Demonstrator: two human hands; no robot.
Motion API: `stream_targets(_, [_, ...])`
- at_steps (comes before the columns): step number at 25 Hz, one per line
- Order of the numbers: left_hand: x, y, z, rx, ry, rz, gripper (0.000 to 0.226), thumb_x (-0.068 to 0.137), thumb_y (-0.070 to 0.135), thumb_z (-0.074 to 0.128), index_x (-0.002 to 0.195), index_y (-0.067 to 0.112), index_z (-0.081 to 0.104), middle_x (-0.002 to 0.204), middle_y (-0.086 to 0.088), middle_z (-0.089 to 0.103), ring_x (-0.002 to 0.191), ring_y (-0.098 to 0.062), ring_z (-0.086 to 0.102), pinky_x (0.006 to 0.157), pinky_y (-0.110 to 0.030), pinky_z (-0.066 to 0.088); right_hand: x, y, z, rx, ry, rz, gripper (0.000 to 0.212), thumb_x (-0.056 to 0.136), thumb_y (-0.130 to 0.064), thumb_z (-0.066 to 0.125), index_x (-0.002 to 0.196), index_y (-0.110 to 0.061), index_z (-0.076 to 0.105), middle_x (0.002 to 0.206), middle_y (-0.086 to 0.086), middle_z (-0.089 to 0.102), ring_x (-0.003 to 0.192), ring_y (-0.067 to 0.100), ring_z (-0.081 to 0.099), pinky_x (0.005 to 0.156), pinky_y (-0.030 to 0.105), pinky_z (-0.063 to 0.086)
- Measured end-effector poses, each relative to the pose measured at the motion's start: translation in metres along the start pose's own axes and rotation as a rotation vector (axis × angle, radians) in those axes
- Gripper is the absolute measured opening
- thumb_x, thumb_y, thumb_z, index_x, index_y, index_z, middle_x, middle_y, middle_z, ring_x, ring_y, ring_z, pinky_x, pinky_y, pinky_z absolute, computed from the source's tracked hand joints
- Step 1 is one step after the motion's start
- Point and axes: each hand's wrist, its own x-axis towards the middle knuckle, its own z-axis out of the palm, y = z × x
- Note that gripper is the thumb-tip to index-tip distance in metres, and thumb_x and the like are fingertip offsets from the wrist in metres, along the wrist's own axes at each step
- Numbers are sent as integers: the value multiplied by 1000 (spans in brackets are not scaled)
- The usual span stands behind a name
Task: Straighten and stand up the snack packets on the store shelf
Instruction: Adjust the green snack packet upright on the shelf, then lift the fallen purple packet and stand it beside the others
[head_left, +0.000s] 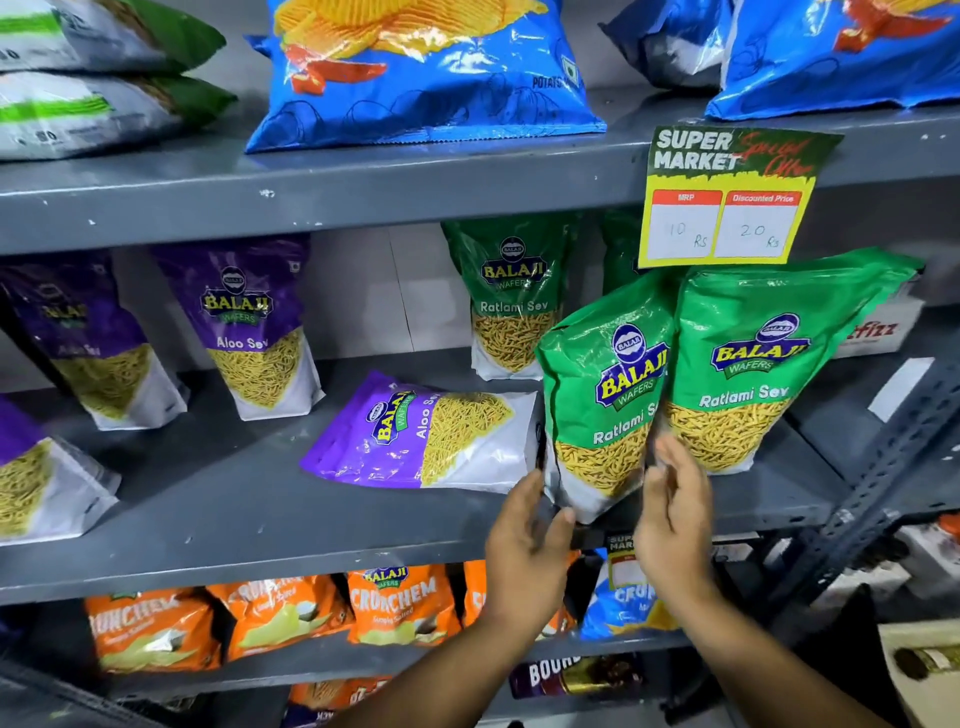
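Note:
On the grey middle shelf (260, 525) a green Ratlami Sev packet (605, 395) stands upright near the front edge. My left hand (527, 540) touches its lower left corner and my right hand (672, 519) its lower right side, fingers apart on both. A second green Ratlami Sev packet (753, 364) stands right beside it, and a third (511, 296) stands further back. A purple Aloo Sev packet (426, 436) lies flat on its side just left of my hands. Two more purple packets (254, 327) (88, 338) lean upright at the back left.
A yellow price tag (724, 202) hangs from the upper shelf above the green packets. Blue chip bags (426, 73) sit on the top shelf, orange Crunchem bags (400, 605) below. A slotted metal upright (893, 462) borders the right side. Another purple packet (36, 483) stands at the far left.

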Motion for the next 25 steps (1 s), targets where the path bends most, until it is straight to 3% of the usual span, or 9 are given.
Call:
stream_targets(3, [-8,9,-54,-267,191,-217,19,88,3,62,98,19,66,113,-10,69,107,-20,65,85,-25,53,-26,-38,11,-65,-171,-323,26,92,-26,47,115,-21,57,108,3,57,106,10,55,92,21,44])
stream_targets(7, [26,27,-112,-642,318,-602,38,99,17,43,134,3,45,142,-21,47,132,-35,45,108,-39,39,-7,-91,75,-180,-549,-631,24,94,-22,47,111,-14,62,108,5,62,105,11,55,94,19,40])
stream_targets(10, [50,36,-120,-671,255,-750,52,99,28,45,142,1,35,147,-21,42,136,-33,41,113,-38,33,38,-113,141,-387,-602,-495,32,91,-22,47,118,-10,57,119,13,58,112,25,53,100,31,39])
stream_targets(12, [61,38,-116,-726,179,-787,49,97,31,46,136,1,42,140,-19,48,133,-31,43,113,-35,32,75,-112,173,-594,-661,-298,33,91,-22,46,117,-6,56,120,21,58,112,34,55,96,39,44])
stream_targets(15, [69,37,-110,-742,116,-793,20,94,23,49,96,5,59,99,-16,58,92,-26,57,87,-30,47,103,-100,190,-918,-840,-89,33,92,-23,41,112,-2,58,102,19,61,110,34,57,93,38,47])
stream_targets(17, [73,35,-112,-678,127,-802,20,93,20,52,82,5,57,83,-13,56,75,-22,53,71,-27,47,100,-91,195,-1096,-910,-186,38,96,-19,33,114,3,59,105,20,61,113,37,56,90,39,46])
stream_targets(20, [77,35,-117,-630,153,-801,20,93,18,54,76,6,56,73,-11,56,68,-19,52,64,-25,47,94,-89,199,-1127,-904,-250,38,95,-12,30,117,2,58,122,22,59,115,38,54,89,39,46])
stream_targets(22, [78,35,-123,-645,195,-786,18,92,11,53,75,9,57,67,-8,58,65,-17,53,62,-25,47,93,-94,205,-1069,-862,-150,36,93,-14,35,113,1,61,120,23,61,113,38,56,87,37,45])
stream_targets(25, [71,40,-136,-636,265,-744,19,89,-2,49,78,11,56,73,-8,58,66,-17,54,64,-28,47,86,-101,201,-943,-786,-36,28,92,-26,40,78,-10,59,97,23,65,95,35,61,69,29,38])
